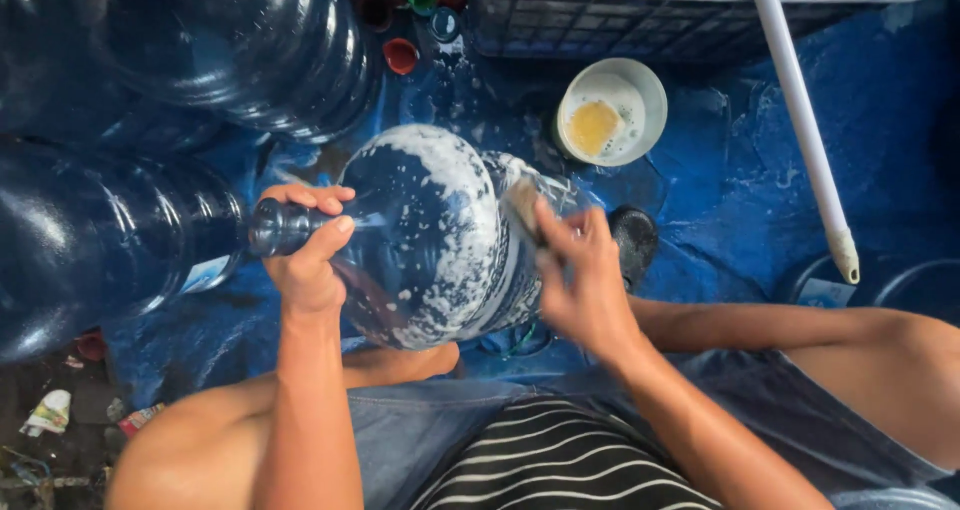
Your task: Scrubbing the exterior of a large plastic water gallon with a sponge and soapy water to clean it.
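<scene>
Head view shows the soapy blue water jug point(430, 235) lying sideways across the lap, neck pointing left, left hand point(305, 255) wrapped round the neck, right hand point(580, 280) pinching a sponge point(522, 208) against its side.

Your arms are bare from the shoulder down, with no sleeves, watch, bands or gloves showing on either one. Your left hand point(305, 260) and right hand point(580, 280) are both uncovered, and specks of white foam cling to the fingers point(560, 232) of the right. You wear a dark top with thin white horizontal stripes point(555, 465), seen at the near edge, its stripes curving over your front. Below it you have blue-grey denim shorts point(420, 425), with a stitched seam running along the left leg and a paler, frayed hem on the right. Your knees and thighs are bare beyond the hems.
</scene>
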